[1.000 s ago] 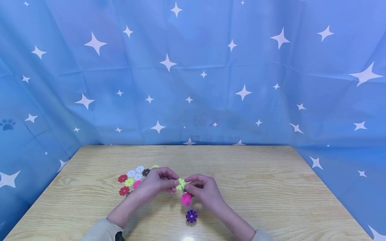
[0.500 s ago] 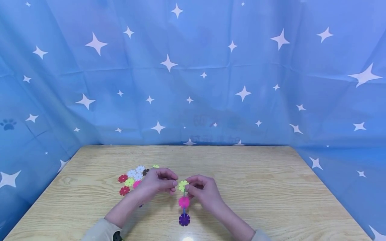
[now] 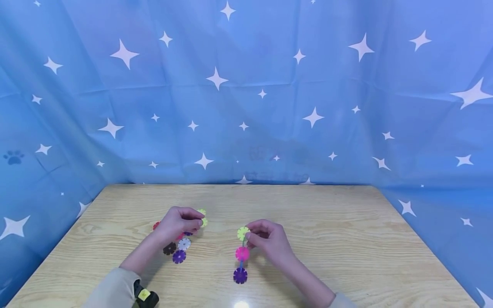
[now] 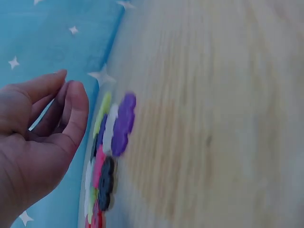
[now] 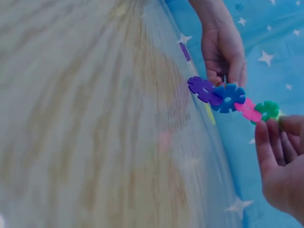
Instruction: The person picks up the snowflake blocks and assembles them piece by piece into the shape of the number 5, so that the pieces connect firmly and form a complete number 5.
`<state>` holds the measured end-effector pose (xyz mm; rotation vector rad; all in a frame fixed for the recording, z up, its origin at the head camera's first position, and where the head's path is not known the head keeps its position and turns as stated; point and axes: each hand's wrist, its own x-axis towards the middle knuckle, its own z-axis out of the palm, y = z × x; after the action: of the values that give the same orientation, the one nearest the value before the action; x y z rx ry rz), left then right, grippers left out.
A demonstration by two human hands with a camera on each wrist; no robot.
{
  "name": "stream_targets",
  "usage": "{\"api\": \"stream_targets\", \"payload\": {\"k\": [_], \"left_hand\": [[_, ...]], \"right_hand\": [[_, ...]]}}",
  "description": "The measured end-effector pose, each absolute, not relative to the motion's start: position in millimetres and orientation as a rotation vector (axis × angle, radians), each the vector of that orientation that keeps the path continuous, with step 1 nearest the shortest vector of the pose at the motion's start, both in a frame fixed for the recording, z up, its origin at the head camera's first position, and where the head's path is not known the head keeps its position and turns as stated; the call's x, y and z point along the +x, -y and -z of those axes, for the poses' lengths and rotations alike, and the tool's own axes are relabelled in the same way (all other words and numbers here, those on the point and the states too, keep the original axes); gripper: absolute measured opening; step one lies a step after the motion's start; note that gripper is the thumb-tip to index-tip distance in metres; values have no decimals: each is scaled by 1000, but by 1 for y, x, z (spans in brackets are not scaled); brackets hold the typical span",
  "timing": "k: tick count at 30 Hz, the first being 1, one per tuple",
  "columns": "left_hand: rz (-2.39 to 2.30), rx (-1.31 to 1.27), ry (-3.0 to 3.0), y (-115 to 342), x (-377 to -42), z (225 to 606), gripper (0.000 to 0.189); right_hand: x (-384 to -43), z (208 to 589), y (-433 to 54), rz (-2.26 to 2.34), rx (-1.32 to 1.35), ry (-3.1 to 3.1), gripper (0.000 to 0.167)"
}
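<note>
My right hand pinches the top end of a chain of interlocking flower-shaped discs, at its yellow disc. Below that hang a pink disc and a dark purple disc. The right wrist view also shows a green disc and a blue disc slotted edge-on between them. My left hand is over a loose group of similar discs, its fingers loosely bent with nothing between them. In that group are a purple disc, a white disc and a dark brown disc; the hand hides several others.
The discs lie on a wood-grain table, left of the middle. A blue curtain with white stars stands behind it and along both sides. On the left wrist is a black device with a yellow label.
My left hand has let go of the chain's yellow disc and moved left over the loose discs, uncovering the nearer ones. The right hand has shifted slightly right, still holding the chain.
</note>
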<state>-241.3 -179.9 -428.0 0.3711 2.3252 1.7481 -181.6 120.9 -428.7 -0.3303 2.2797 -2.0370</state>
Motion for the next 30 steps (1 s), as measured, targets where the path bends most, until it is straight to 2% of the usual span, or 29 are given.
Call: {"api": "stream_targets", "payload": {"k": [9,19,30], "left_hand": [[-1485,452,-2661,179,-258,431,18],[-1334,430,-2756,171,-260,434,22],[-1313,542,-2673,169,-256,433,23]], "right_hand": [[-181,428,-122,2052,-326,-2248,23],[-181,430,-123,2087,-351,-2155,27],[-181,431,-123,2090,-338,-2170,26]]}}
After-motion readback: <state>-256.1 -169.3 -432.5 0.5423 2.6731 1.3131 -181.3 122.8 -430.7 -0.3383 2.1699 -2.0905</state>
